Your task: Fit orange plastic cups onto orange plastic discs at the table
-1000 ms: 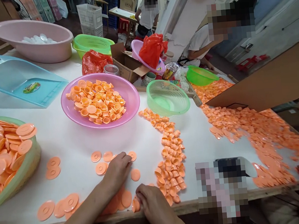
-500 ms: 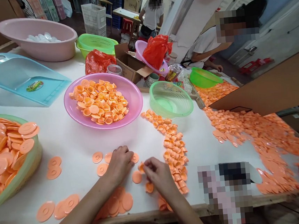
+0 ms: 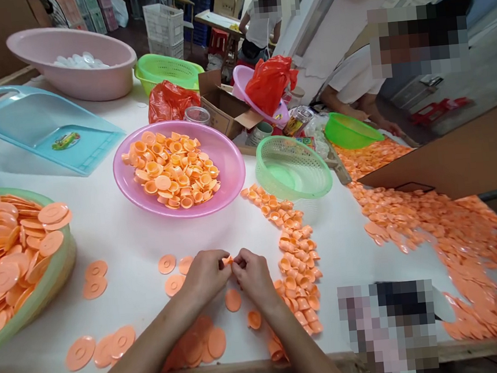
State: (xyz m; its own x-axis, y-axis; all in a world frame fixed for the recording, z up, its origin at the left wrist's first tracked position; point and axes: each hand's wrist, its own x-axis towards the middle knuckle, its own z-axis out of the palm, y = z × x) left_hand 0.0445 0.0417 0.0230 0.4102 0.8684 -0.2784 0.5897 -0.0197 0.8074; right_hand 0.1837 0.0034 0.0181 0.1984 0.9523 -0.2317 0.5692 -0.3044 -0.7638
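As loose orange discs [image 3: 233, 300] lie at lower centre, a small orange cup [image 3: 227, 261] is pinched between the closed fingertips [image 3: 236, 260] of the left hand [image 3: 204, 276] and right hand [image 3: 254, 279].

A plastic basin [image 3: 230, 170] heaped with moulded cups [image 3: 171, 171] is placed behind the scattered discs [image 3: 201, 341]; a round tub [image 3: 55, 290] of discs is set to the left, and a row of cups [image 3: 296, 263] is laid to the right.

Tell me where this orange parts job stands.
Apparently done: the pink basin heaped with orange cups, and the line of cups on the table. In hand: the left hand and right hand pinch one small orange piece. Left: the orange spread at right, and loose discs near the hands.
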